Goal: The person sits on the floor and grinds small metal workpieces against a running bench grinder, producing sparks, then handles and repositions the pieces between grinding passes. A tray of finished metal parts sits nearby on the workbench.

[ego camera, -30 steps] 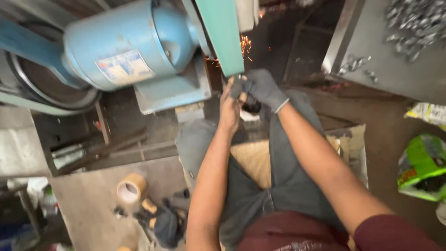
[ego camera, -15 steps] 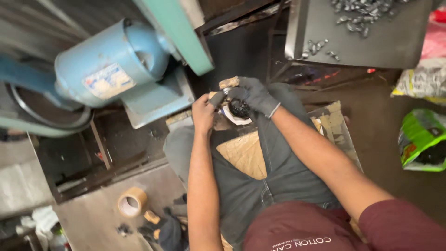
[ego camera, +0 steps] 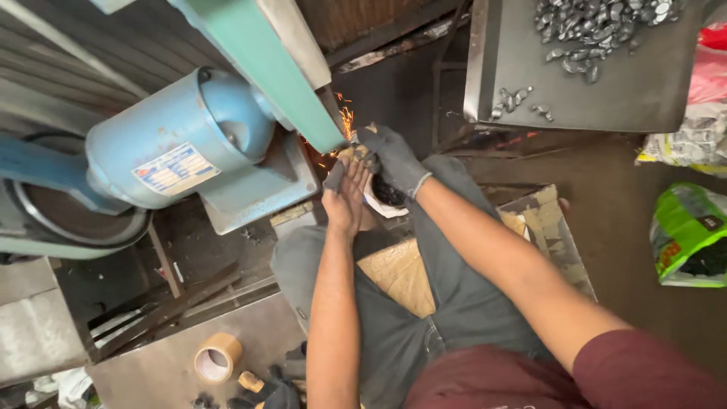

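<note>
A blue motor (ego camera: 178, 155) sits at the left, and a green arm (ego camera: 261, 64) of the grinding machine runs down from the top to the place where the hands meet. Orange sparks (ego camera: 344, 121) fly at the lower end of this arm. Below the motor, a roll of tape (ego camera: 217, 357) lies on the floor, near some dark clutter at the bottom edge. At the right edge there is a green bag (ego camera: 693, 235), well apart from the hands.

At the top right stands a grey metal tray (ego camera: 606, 91). A heap of small shiny metal pieces (ego camera: 602, 30) lies in its far corner, and a few loose ones (ego camera: 519, 102) lie near its left rim.

The person sits with a flat brown board (ego camera: 401, 276) on the lap. The left hand (ego camera: 347, 198) is bare in the palm, with some grey cover on the fingers, and it reaches up to the end of the green arm. The right hand (ego camera: 394, 163) wears a dark glove and lies just beside the left, fingers curled. Both hands are closed around a small workpiece (ego camera: 356, 151) pressed at the sparks; it is mostly hidden, so its shape I cannot tell. A white and dark object (ego camera: 386, 198) shows under the right wrist, maybe a cup.
</note>
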